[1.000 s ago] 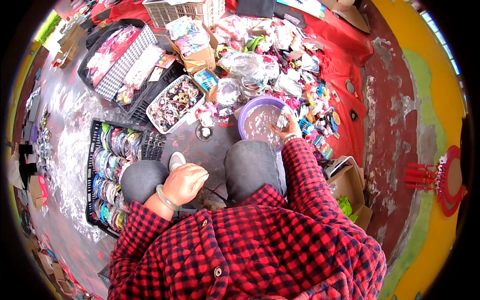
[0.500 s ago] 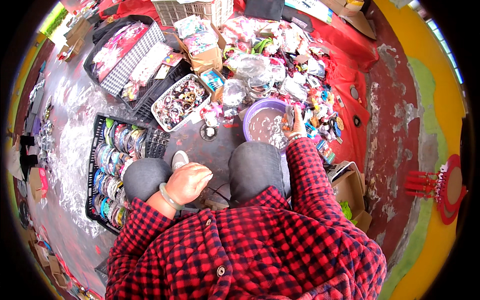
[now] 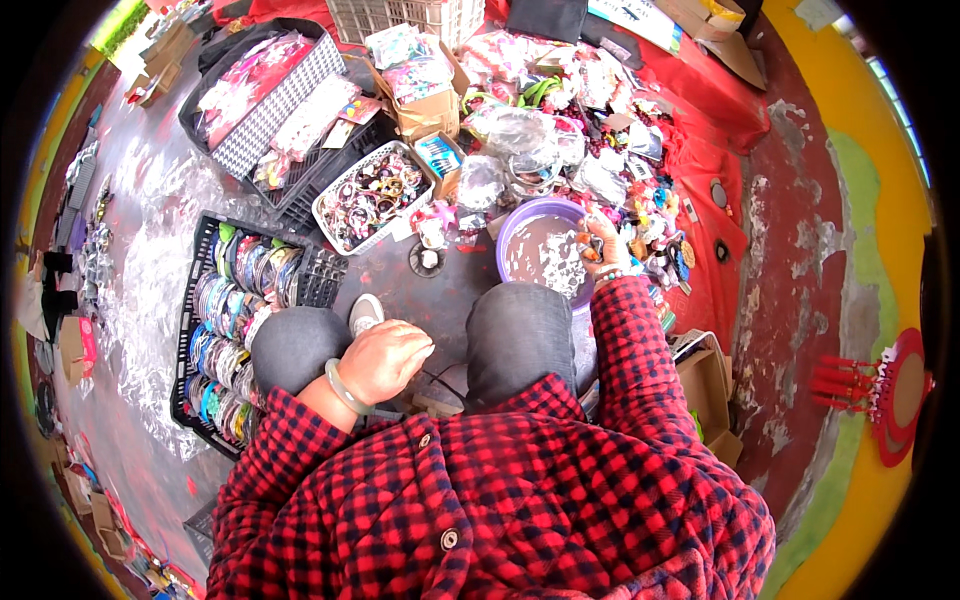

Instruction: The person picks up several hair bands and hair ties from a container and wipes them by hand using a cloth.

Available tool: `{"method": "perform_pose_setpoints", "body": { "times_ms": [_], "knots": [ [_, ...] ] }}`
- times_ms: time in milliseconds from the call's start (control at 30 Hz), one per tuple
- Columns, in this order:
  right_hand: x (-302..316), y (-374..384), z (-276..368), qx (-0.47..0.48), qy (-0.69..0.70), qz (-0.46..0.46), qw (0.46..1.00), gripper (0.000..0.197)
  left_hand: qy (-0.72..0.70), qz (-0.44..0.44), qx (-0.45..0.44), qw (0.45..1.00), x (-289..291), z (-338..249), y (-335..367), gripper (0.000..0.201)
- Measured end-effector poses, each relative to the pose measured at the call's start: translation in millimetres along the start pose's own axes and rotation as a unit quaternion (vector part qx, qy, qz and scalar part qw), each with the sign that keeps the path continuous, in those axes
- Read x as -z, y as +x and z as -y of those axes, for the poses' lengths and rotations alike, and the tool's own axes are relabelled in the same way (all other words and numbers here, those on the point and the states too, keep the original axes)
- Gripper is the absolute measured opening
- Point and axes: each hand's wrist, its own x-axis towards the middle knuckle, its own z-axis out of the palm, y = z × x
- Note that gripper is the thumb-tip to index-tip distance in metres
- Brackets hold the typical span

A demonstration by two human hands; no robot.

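Observation:
My right hand, a beaded bracelet at its wrist, is over the right rim of a purple basin. Its fingers are curled around small orange and dark pieces whose kind I cannot make out. Light-coloured small pieces lie scattered inside the basin. My left hand, with a pale bangle, hovers or rests beside my left knee. Its fingers are stretched loosely to the right, with nothing visible in them; the palm is hidden.
Left of my knees stands a black crate packed with hair hoops. Ahead is a white basket of hair ties, beside a cardboard box of packets. Bagged accessories pile up on red cloth. An open carton sits at right.
The right hand has turned and curled more over the basin's rim, with the orange pieces still in it. The left hand has hardly moved. The whole view has shifted slightly.

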Motion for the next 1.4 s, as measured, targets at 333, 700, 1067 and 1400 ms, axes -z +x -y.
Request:
{"method": "perform_pose_setpoints", "body": {
  "times_ms": [333,700,1067,1400],
  "knots": [
    [-15.3,3.9,15.9,-0.023,-0.085,-0.117,0.989,0.037,-0.016,-0.014,0.001,1.0,-0.7,0.1,-0.9,0.011],
    [-28.0,15.6,9.1,0.029,-0.079,-0.164,0.983,0.034,-0.013,-0.02,-0.008,1.0,1.2,0.5,-1.1,0.011],
    [-7.3,29.7,18.6,-0.005,-0.027,-0.075,0.997,0.033,0.001,-0.017,-0.014,1.0,6.4,7.4,0.7,0.013],
    [56.1,145.1,-38.0,0.018,-0.652,0.047,0.757,0.032,-0.011,0.02,0.036,0.999,10.9,24.3,5.7,0.012]
  ]
}}
